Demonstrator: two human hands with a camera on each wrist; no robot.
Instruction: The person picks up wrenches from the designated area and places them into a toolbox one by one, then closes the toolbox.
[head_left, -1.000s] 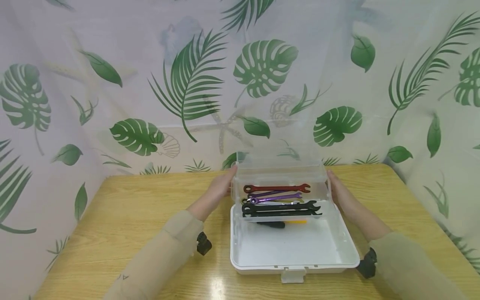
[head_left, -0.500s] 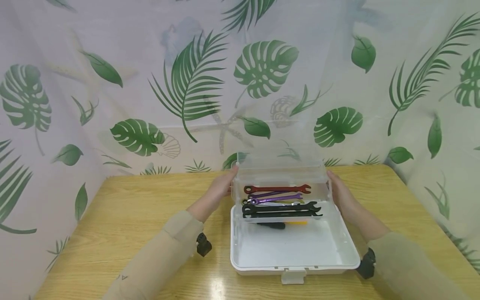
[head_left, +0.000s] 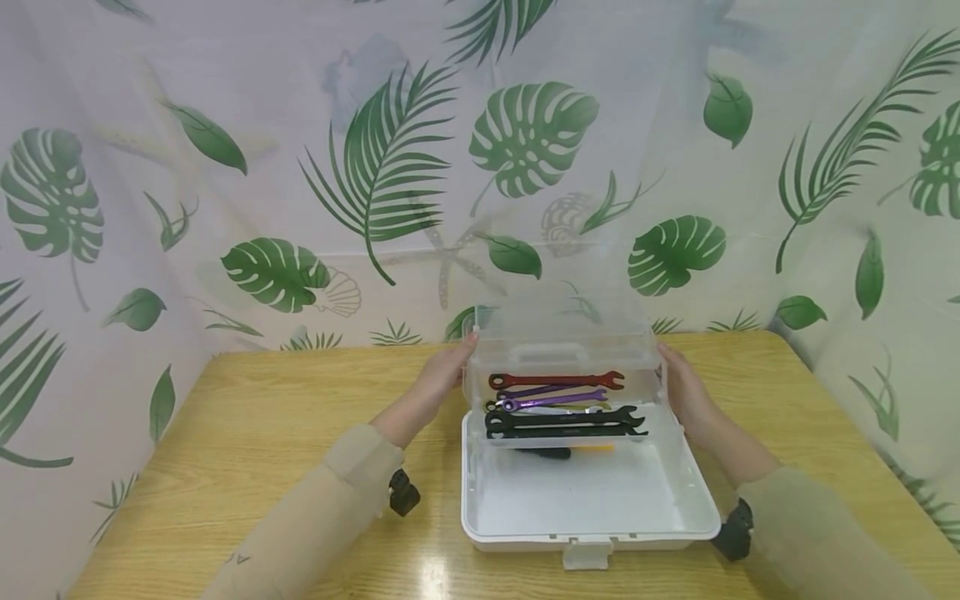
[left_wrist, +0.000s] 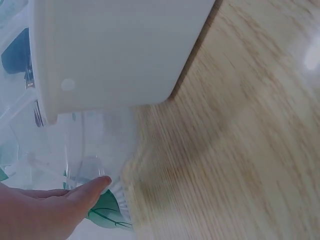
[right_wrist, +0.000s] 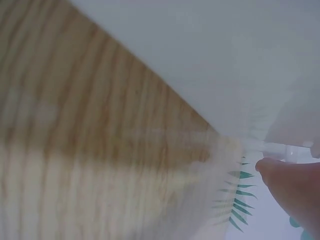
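At nine o'clock of the box (head_left: 480,500), the left hand (head_left: 438,377) is laid flat against the clear lid's (head_left: 562,337) left end, fingers straight. Centre stage, the lid is held half raised over the wrenches (head_left: 558,404), its long axis running nine to three. At three o'clock, the right hand (head_left: 681,390) is pressed on the other end, fingers extended. Both hands are equally near, the lid squarely between them, on the table (head_left: 247,425).
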